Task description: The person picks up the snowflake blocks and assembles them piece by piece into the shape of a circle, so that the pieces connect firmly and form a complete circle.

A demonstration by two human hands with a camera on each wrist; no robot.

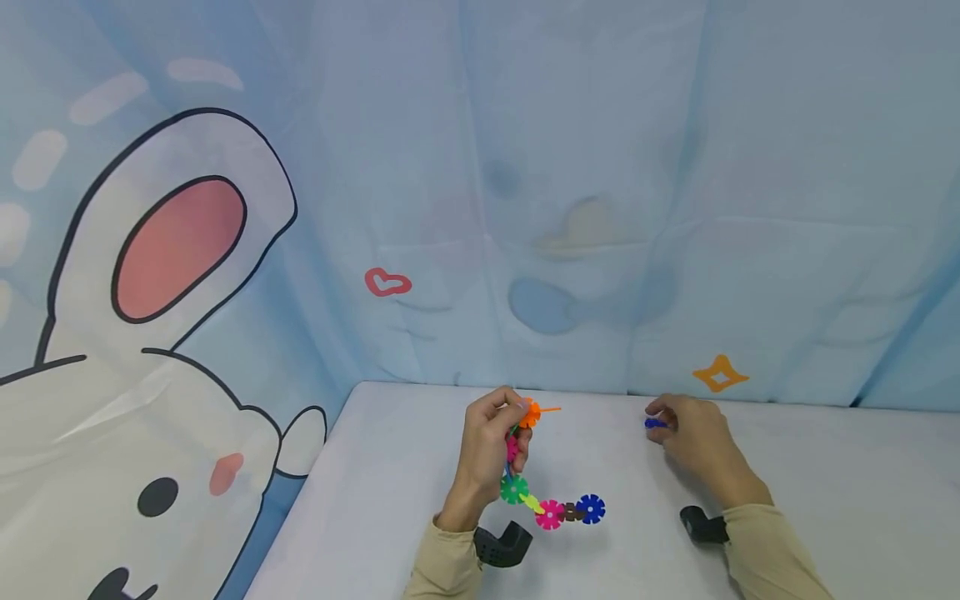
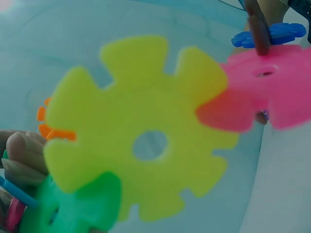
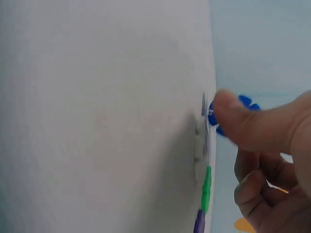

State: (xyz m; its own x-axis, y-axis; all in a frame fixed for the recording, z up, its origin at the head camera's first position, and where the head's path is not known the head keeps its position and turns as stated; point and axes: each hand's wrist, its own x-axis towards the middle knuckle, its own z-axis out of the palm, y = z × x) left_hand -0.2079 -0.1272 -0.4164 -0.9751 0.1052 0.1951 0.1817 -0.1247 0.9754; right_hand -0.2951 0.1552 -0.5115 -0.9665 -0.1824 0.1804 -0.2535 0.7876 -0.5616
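My left hand (image 1: 487, 446) grips one end of a chain of interlocking plastic snowflake discs. An orange disc (image 1: 530, 414) is at its thumb and fingers. Below hang a green disc (image 1: 514, 489), a yellow-green disc (image 2: 141, 121), a pink disc (image 1: 550, 514), a brown disc (image 1: 570, 512) and a dark blue disc (image 1: 591, 508) at the free end. The yellow-green one fills much of the left wrist view. To the right, near the table's back edge, my right hand (image 1: 697, 437) pinches a separate blue snowflake disc (image 3: 245, 102) between thumb and fingers.
The white table (image 1: 630, 558) ends at a blue printed curtain (image 1: 570, 167) behind it. In the right wrist view, pale discs (image 3: 200, 150), a green piece (image 3: 206, 189) and a purple piece (image 3: 199, 222) show edge-on beside my right hand. Black wrist mounts (image 1: 504, 546) sit by both cuffs.
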